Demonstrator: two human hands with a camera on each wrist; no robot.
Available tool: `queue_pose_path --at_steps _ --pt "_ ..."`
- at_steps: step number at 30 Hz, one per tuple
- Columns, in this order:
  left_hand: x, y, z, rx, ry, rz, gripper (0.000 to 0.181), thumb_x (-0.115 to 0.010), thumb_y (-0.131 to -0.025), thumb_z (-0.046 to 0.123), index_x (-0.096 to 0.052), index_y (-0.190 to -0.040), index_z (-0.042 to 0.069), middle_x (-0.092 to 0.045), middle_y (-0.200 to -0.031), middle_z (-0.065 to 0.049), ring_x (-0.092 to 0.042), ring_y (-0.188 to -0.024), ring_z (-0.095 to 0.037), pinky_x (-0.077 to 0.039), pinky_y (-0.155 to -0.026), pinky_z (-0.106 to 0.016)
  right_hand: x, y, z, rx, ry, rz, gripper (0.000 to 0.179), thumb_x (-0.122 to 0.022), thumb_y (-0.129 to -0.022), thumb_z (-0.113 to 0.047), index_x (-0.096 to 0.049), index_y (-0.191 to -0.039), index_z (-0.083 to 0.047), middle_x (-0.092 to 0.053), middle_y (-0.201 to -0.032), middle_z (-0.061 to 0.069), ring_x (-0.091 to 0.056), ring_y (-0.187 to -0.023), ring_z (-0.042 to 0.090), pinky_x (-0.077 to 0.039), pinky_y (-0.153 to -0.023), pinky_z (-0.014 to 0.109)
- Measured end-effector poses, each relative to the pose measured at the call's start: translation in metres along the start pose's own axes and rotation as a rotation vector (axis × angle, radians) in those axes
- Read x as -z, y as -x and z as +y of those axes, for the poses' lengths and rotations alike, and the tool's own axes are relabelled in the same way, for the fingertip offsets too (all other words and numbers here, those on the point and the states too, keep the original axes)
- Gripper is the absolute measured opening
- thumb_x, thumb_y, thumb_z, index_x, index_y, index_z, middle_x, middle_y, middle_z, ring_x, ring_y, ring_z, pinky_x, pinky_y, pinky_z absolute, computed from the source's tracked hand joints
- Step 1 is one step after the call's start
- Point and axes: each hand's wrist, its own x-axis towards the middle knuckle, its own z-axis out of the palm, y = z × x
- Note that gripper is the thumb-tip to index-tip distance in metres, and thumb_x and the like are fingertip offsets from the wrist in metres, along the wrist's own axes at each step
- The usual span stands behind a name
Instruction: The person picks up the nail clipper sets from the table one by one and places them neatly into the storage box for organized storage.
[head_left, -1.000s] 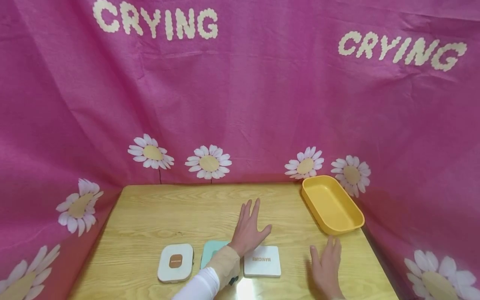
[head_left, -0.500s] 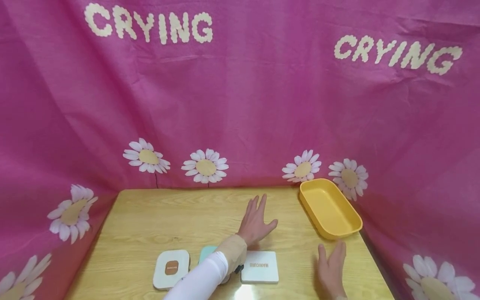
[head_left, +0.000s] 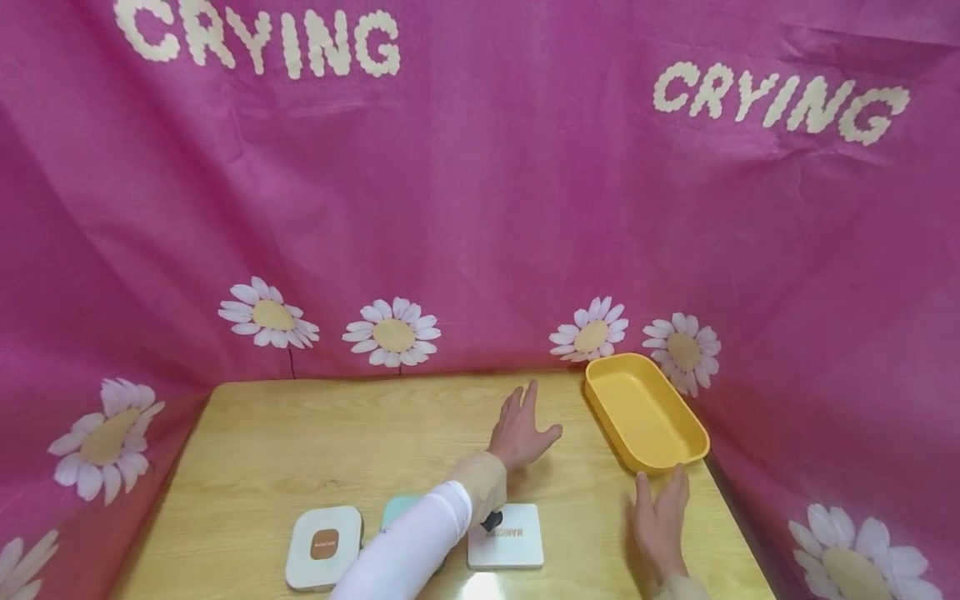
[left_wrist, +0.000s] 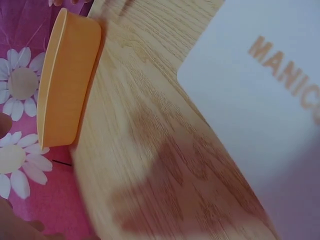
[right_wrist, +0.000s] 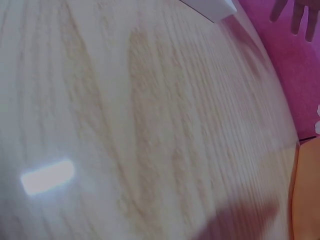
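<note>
Fingers (head_left: 530, 395) all straight, empty — my left hand (head_left: 519, 435) edges nearer the yellow rectangular plastic tray (head_left: 643, 410), within easier reach now — my right hand (head_left: 662, 529) beside its near end.

Beyond the far edge of the wooden table (head_left: 337, 433) hangs a magenta cloth (head_left: 487, 208), continuing past the left and right edges; pale lettering (head_left: 291, 44) on it reads CRYING twice, and white daisies (head_left: 392, 335) with yellow centres line the table's edges. Nearer the left edge than the right lies a white rounded box (head_left: 300, 554) with a brown label (head_left: 324, 544), beside a partly hidden mint box (head_left: 396, 508)
</note>
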Motion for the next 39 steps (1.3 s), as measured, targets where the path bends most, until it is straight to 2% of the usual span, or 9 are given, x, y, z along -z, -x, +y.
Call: queue_pose_path --at_steps 2,8,16,18,21,26,31,34,39 --pt "-0.006 -0.003 0.002 0.003 0.011 -0.014 0.092 -0.069 -0.092 0.044 -0.026 -0.167 0.013 -0.033 -0.166 -0.019 -0.035 -0.151 -0.038 -0.044 -0.114 -0.056 0.003 -0.001 0.002 -0.015 -0.005 0.006 0.085 -0.038 -0.112 -0.040 0.017 -0.163 0.000 0.015 -0.171 0.029 0.013 -0.157 0.045 0.006 -0.127 0.059" --pt "-0.020 -0.014 0.011 -0.002 0.059 -0.031 0.089 -0.069 -0.093 0.041 -0.028 -0.166 0.011 -0.034 -0.166 -0.020 -0.037 -0.150 -0.040 -0.041 -0.117 -0.056 0.009 -0.006 0.007 0.018 0.012 0.050 0.085 -0.042 -0.112 -0.036 0.012 -0.163 0.006 0.009 -0.169 0.034 0.007 -0.157 0.049 0.003 -0.128 0.060" --pt "-0.044 -0.042 0.010 -0.115 0.187 -0.034 0.085 -0.070 -0.095 0.033 -0.030 -0.164 0.002 -0.037 -0.164 -0.020 -0.039 -0.150 -0.035 -0.035 -0.123 -0.047 0.025 -0.011 0.009 -0.039 0.003 0.068 0.086 -0.044 -0.111 -0.038 0.010 -0.163 0.006 0.008 -0.169 0.034 0.006 -0.157 0.049 0.001 -0.127 0.061" --pt "-0.050 -0.050 0.006 -0.095 0.221 -0.042 0.085 -0.070 -0.096 0.032 -0.028 -0.164 0.002 -0.036 -0.164 -0.020 -0.037 -0.151 -0.034 -0.034 -0.123 -0.047 0.027 -0.012 0.009 -0.061 -0.005 0.072 0.087 -0.043 -0.111 -0.039 0.011 -0.163 0.005 0.008 -0.169 0.034 0.006 -0.157 0.049 0.002 -0.127 0.061" --pt "-0.054 -0.062 0.001 -0.030 0.262 -0.053 0.085 -0.069 -0.097 0.032 -0.027 -0.166 0.005 -0.034 -0.166 -0.018 -0.034 -0.153 -0.033 -0.031 -0.125 -0.048 0.025 -0.013 0.011 -0.077 -0.017 0.085 0.087 -0.043 -0.111 -0.039 0.010 -0.163 0.005 0.007 -0.169 0.036 0.004 -0.157 0.051 0.001 -0.127 0.061" --pt "-0.056 -0.079 0.001 0.051 0.318 -0.042 0.087 -0.071 -0.095 0.035 -0.029 -0.166 0.011 -0.035 -0.167 -0.018 -0.032 -0.154 -0.037 -0.031 -0.124 -0.054 0.021 -0.019 0.015 -0.057 -0.006 0.108 0.088 -0.047 -0.110 -0.037 0.008 -0.163 0.007 0.009 -0.167 0.038 0.006 -0.156 0.053 0.001 -0.127 0.062" --pt "-0.068 -0.097 0.010 0.046 0.336 -0.076 0.089 -0.072 -0.094 0.041 -0.027 -0.167 0.018 -0.035 -0.168 -0.011 -0.031 -0.154 -0.033 -0.031 -0.125 -0.052 0.029 -0.026 0.017 -0.078 0.023 0.132 0.091 -0.047 -0.109 -0.039 0.012 -0.163 0.005 0.016 -0.168 0.035 0.012 -0.155 0.052 0.003 -0.126 0.062" --pt "-0.075 -0.105 0.014 0.030 0.317 -0.079 0.087 -0.072 -0.093 0.042 -0.029 -0.166 0.023 -0.038 -0.166 -0.008 -0.037 -0.151 -0.028 -0.034 -0.123 -0.047 0.033 -0.029 0.015 -0.095 0.016 0.127 0.091 -0.047 -0.109 -0.039 0.012 -0.163 0.005 0.017 -0.167 0.035 0.013 -0.155 0.053 0.004 -0.126 0.063" --pt "-0.078 -0.115 0.016 -0.019 0.239 -0.074 0.087 -0.075 -0.092 0.034 -0.031 -0.165 0.019 -0.042 -0.163 -0.011 -0.040 -0.148 -0.030 -0.036 -0.122 -0.047 0.026 -0.034 0.010 -0.103 0.000 0.117 0.094 -0.052 -0.108 -0.035 0.013 -0.163 0.005 0.017 -0.167 0.037 0.013 -0.154 0.053 0.005 -0.126 0.062"
